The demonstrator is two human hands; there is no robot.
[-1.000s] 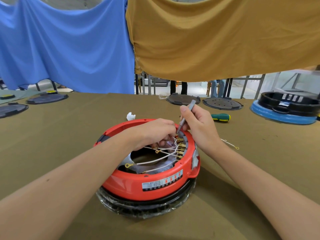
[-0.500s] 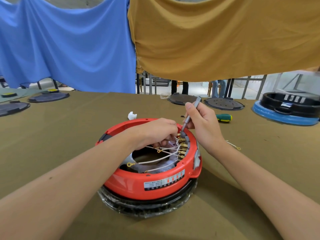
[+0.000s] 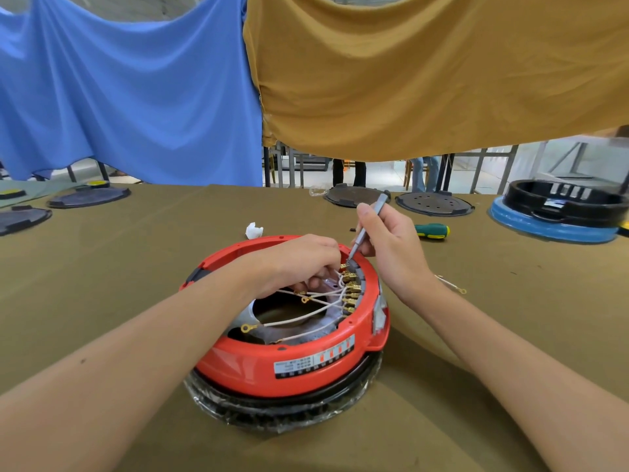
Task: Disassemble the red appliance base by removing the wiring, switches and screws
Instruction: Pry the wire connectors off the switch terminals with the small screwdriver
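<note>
Sitting toward the near edge of the olive-covered table, at its middle, the red appliance base rests open side up on a black, film-wrapped part; off by the table's left edge lie dark round lids. The left hand reaches into the base with fingers curled down among the white wires, though whether it pinches one I cannot tell; just right of it a row of brass terminals lines the inner rim. The right hand grips a slim grey screwdriver, tip set on the farthest terminal; the step in hand looks like loosening a terminal screw to free a wire. Next probably calls for steady downward pressure while turning, then drawing the lead clear. Further right lie a green-handled screwdriver, a loose wire, and a blue-and-black base near the right edge.
</note>
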